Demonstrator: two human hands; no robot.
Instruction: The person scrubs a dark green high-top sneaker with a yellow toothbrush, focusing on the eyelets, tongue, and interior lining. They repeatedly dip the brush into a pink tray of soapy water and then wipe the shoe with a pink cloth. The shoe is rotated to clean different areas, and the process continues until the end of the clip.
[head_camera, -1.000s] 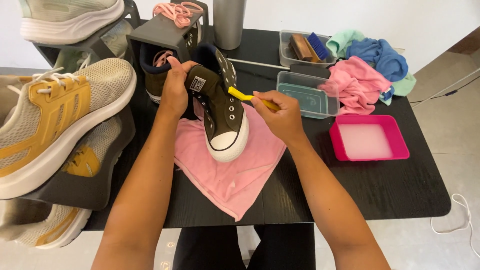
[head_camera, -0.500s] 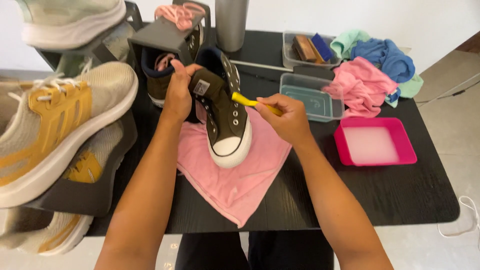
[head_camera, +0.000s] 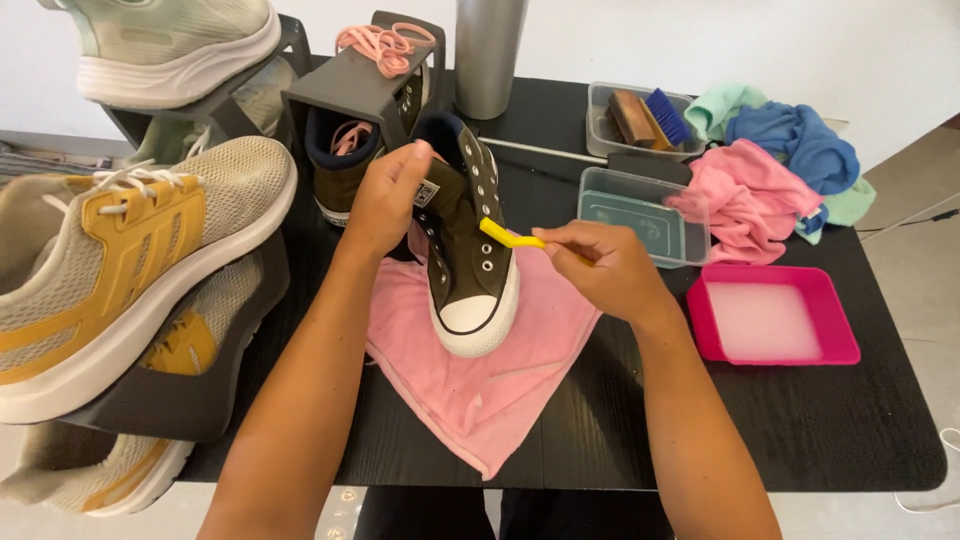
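Note:
A dark olive high-top sneaker (head_camera: 470, 270) with a white toe cap stands on a pink cloth (head_camera: 480, 370), toe towards me, laces out. My left hand (head_camera: 388, 195) grips its tongue and ankle collar from the left. My right hand (head_camera: 600, 265) pinches a small yellow brush (head_camera: 505, 236) whose head rests against the sneaker's right side by the eyelets.
A shoe rack (head_camera: 180, 400) at left carries beige-and-yellow running shoes (head_camera: 120, 260) and a second olive sneaker (head_camera: 345, 165). Pink laces (head_camera: 385, 42) lie on a grey stand. Behind stand a steel bottle (head_camera: 490, 55), a brush tray (head_camera: 640, 120), a clear tub (head_camera: 640, 215), coloured cloths (head_camera: 780, 160), a pink basin (head_camera: 770, 320).
The sneaker has turned from tilted on its side to more upright, toe towards me. My right hand keeps the yellow brush on its right side.

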